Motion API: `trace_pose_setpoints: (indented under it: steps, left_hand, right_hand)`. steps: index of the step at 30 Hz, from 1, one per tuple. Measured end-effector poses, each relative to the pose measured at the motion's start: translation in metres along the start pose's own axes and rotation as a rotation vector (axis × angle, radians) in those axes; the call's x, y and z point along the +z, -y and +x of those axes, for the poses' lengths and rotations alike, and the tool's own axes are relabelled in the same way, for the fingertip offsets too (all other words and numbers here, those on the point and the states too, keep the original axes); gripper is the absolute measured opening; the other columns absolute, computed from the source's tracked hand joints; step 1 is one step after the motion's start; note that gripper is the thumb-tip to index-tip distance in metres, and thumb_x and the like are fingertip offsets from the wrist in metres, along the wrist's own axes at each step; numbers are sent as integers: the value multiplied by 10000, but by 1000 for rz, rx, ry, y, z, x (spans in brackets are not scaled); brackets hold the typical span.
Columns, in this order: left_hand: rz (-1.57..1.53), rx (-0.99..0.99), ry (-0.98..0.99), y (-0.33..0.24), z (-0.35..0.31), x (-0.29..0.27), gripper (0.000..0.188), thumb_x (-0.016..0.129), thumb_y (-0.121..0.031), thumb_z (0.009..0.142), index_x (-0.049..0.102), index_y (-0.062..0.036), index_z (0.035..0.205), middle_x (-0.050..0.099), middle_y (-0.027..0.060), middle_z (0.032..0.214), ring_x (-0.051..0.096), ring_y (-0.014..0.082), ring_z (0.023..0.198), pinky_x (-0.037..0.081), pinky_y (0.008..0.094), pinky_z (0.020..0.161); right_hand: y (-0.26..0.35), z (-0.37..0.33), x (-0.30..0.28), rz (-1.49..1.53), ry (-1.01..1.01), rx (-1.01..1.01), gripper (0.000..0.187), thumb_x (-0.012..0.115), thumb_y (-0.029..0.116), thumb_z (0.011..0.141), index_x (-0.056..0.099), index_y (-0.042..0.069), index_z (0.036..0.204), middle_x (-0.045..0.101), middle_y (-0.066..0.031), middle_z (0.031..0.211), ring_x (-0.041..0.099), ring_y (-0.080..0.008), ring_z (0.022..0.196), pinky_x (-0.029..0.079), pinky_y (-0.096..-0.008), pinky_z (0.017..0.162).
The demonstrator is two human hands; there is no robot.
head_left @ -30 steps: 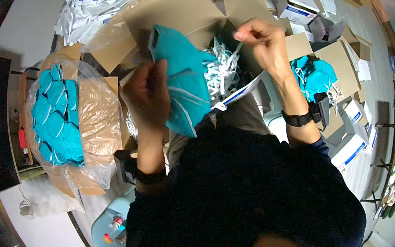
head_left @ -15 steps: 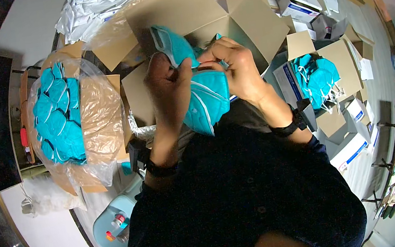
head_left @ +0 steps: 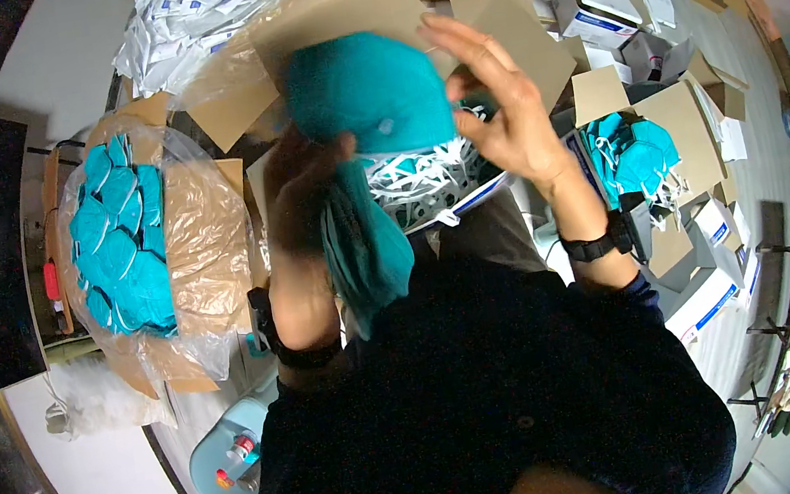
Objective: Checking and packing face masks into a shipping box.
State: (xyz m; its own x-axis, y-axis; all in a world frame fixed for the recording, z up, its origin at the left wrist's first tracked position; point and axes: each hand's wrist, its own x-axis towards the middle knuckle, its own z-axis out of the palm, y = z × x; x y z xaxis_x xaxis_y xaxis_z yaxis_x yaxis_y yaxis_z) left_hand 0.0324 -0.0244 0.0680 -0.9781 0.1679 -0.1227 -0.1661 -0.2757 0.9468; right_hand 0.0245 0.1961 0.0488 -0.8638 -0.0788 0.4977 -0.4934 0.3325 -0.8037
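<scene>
A teal face mask (head_left: pixel 363 90) is held up over the box in front of me, its smooth outer side showing. My left hand (head_left: pixel 299 175), smeared by motion, grips it at its lower left edge. Below that hand hangs a second teal mask (head_left: pixel 365 246), folded and blurred; whether the same fingers hold it is unclear. My right hand (head_left: pixel 513 119) has its fingers spread at the mask's right edge, with the thumb close to its lower corner. Beneath them, an open box (head_left: pixel 484 196) contains many white straps (head_left: pixel 421 183) and bits of teal masks.
At left, a plastic-lined carton (head_left: pixel 203 244) is heaped with teal masks (head_left: pixel 128 249). To the right stands another carton (head_left: pixel 698 139) with masks. White packets (head_left: pixel 201 16) lie at the back left. Lower left, a pale blue stool (head_left: pixel 209 465) carries bottles.
The masks between my hands have come apart: one is now raised and turned toward me, the other hangs lower left. My right hand has opened from a pinch, uncovering the strap-filled box.
</scene>
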Motion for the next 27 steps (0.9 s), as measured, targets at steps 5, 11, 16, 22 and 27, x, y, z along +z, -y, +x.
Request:
trace_pose_setpoints:
  steps: [5,11,16,22,27]
  left_hand:
    - [420,113,167,25,16,-22,492,744,-206,770,559,34,1159,629,138,1097,609,203,975,488,320,835]
    - [841,476,87,8,13,7,228,725,-166,784,645,-19,938,651,99,791,602,128,707,456,265,583]
    - [847,479,24,10,17,11,105,641,-102,841,648,-1,815,611,131,635,554,138,498,412,309,464]
    - [971,596,8,14,15,21,98,665,-74,813,627,14,794,634,158,712,590,178,563,429,304,508]
    - [953,776,-52,3,3,-6,100,676,-47,803,633,43,805,625,136,702,596,180,606,442,290,543]
  right_hand:
    - [-34,-5,9,228,-85,23,128,641,33,822,627,20,948,614,-24,799,512,-60,685,421,-211,628]
    - [-40,1,3,289,131,272,135,682,91,850,629,17,950,529,37,662,437,-21,599,349,-201,543]
    - [-14,3,10,-143,-285,-91,184,736,83,769,653,26,923,633,-55,832,505,-103,564,417,-252,527]
    - [-4,-1,23,-89,55,-26,125,695,68,776,612,34,863,632,-104,798,590,-259,618,452,-351,556]
    - [-60,3,-3,-540,-81,4,59,666,21,803,621,-5,831,610,-140,749,560,-241,620,447,-325,589]
